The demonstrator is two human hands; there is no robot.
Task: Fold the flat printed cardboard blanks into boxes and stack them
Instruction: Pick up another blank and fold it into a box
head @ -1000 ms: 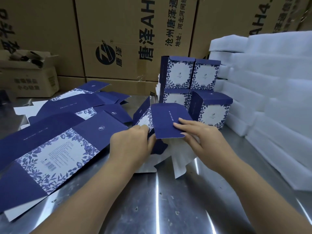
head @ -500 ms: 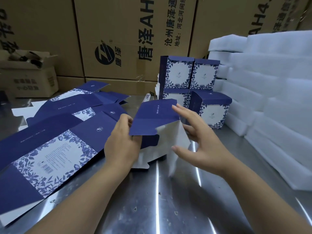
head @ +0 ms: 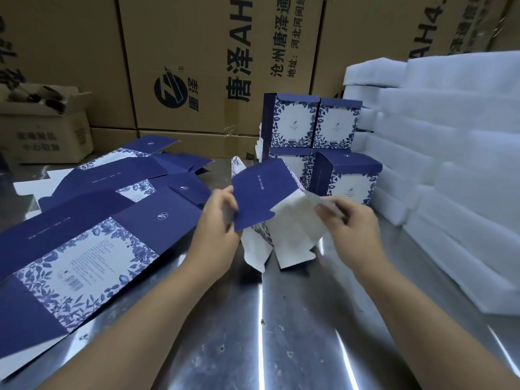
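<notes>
**Half-folded blank in hand: flaps at risk of miscreasing**

The half-folded blank (head: pixel 264 192) is held low over the steel table (head: pixel 281 333), just in front of the finished boxes (head: pixel 312 122) and to the right of the pile of flat blanks (head: pixel 84 243). Its navy panel is pinched at the left edge by the left hand (head: pixel 216 220). A white flap on its right side is gripped by the right hand (head: pixel 351 229), though the fingertips there are blurred.

A stray crease could be set in the printed face if the flap is forced off its score line. The lower flaps hang against the table and could be caught and buckled. The nearest finished box stands just behind and could be knocked by the raised panel.

The card appears thin and stiff, matte navy outside with blue floral print on white, and plain white inside. The flaps are die-cut with notched corners. The table is polished metal with streaked reflections, so it is probably slippery. Soft-looking white foam sheets (head: pixel 450 136) are stacked at the right, and brown corrugated cartons (head: pixel 211 66) stand behind.
</notes>
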